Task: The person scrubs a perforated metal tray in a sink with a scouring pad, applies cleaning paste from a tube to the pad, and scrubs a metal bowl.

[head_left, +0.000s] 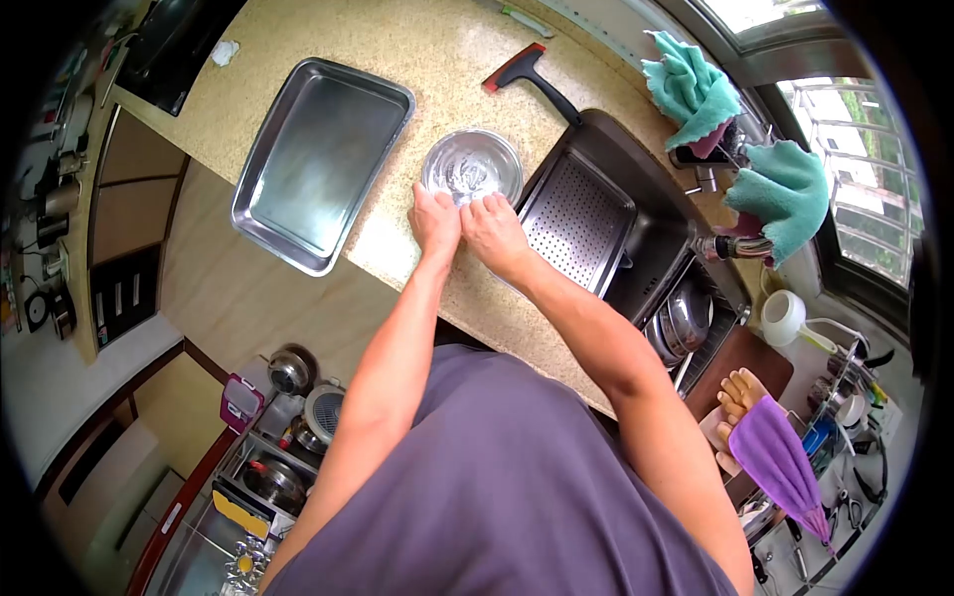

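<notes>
A round, shiny bowl [471,159] rests on the speckled countertop, with crinkled highlights inside that look like clear plastic film; I cannot tell for certain. My left hand [435,223] is closed at the bowl's near left rim, its fingers curled and pressed together. Close beside it, my right hand [493,233] has its fingers bent over the near right rim. The two hands almost touch, and the undersides of the fingers are hidden. Left of the bowl lies a rectangular metal baking tray [323,164], its near corner jutting past the counter edge.
A dark sink [636,243] with a perforated drain tray [581,219] is on the right. A red-edged squeegee [537,81] lies behind the bowl. Teal cloths [785,199] hang by the tap. Metal bowls [686,316] sit in the sink's near end.
</notes>
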Action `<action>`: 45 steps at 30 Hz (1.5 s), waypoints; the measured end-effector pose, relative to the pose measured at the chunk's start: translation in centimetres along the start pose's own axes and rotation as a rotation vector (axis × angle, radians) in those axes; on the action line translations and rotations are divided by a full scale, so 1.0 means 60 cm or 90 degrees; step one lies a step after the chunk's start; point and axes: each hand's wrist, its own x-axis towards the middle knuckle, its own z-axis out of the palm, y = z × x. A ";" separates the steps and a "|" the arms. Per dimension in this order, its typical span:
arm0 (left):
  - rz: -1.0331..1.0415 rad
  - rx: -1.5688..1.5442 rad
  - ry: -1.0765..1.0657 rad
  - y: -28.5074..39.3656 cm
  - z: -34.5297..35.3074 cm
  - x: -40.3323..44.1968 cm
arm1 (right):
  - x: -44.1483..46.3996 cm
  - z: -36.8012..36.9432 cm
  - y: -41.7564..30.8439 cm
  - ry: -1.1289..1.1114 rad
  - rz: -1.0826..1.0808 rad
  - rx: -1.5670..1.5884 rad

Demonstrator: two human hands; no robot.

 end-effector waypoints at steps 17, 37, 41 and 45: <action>-0.006 0.088 -0.049 0.028 -0.007 0.020 | -0.031 0.026 -0.011 0.085 0.003 0.033; 0.016 0.091 -0.058 0.012 -0.015 0.040 | -0.036 -0.031 0.056 0.067 -0.103 0.024; 0.034 0.154 -0.171 0.039 -0.047 0.054 | -0.040 0.013 0.031 0.065 -0.085 0.065; 0.127 0.186 -0.178 0.046 -0.044 0.070 | -0.040 -0.046 0.122 0.033 -0.210 -0.046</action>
